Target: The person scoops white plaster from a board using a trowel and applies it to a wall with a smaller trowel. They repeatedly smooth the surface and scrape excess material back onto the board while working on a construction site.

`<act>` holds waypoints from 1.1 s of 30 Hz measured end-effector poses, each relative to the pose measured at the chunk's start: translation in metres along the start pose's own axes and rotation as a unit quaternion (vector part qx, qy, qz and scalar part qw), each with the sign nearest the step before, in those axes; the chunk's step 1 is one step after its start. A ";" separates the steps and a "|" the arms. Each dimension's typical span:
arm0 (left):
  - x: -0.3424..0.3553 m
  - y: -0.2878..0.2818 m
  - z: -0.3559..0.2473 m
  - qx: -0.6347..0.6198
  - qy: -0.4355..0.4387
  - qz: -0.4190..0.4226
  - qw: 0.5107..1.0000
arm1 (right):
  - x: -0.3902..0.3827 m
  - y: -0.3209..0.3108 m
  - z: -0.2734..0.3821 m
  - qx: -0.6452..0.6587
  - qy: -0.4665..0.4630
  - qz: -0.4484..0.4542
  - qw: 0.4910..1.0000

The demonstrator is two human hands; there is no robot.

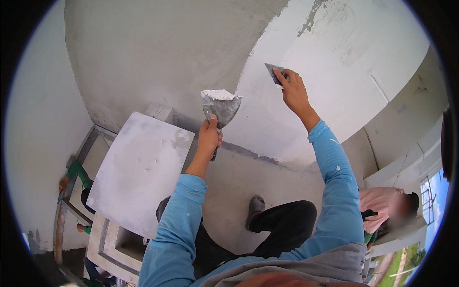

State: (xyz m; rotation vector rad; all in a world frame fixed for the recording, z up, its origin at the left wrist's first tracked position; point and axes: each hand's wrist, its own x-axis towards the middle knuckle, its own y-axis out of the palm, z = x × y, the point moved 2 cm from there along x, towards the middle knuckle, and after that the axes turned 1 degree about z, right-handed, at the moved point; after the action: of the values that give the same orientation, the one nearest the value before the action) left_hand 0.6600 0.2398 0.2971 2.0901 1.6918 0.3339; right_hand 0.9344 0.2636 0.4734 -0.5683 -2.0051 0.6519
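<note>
My left hand (208, 138) is closed around the handle of a wide putty knife (221, 108), its blade pointing up and away from me. A mound of white putty (218, 94) lies along the blade's far edge. Farther right and higher, my right hand (292, 90) grips a small flat grey scraper (275, 74) against the wall, thumb and fingers pressed on it. The wall (330, 100) is coated smooth white on the right side. To the left it is bare grey plaster (158, 57), with a ragged border between the two.
A white-topped block (138, 167) stands at my left by the wall. Beyond it a green-sleeved person (79, 174) reaches around a metal frame (71, 210). At the right is another person in a pink top (380, 205). My sandalled foot (256, 206) rests on the concrete floor (229, 186).
</note>
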 end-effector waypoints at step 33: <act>-0.015 0.024 -0.006 -0.057 -0.084 0.032 0.994 | 0.004 0.287 0.084 -0.047 0.254 -0.085 0.962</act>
State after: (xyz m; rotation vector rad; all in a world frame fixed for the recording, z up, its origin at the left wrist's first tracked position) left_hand 0.6744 0.2222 0.3149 2.0322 1.4769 0.2599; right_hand 0.8971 0.4631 0.2543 -0.5469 -1.5809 0.2689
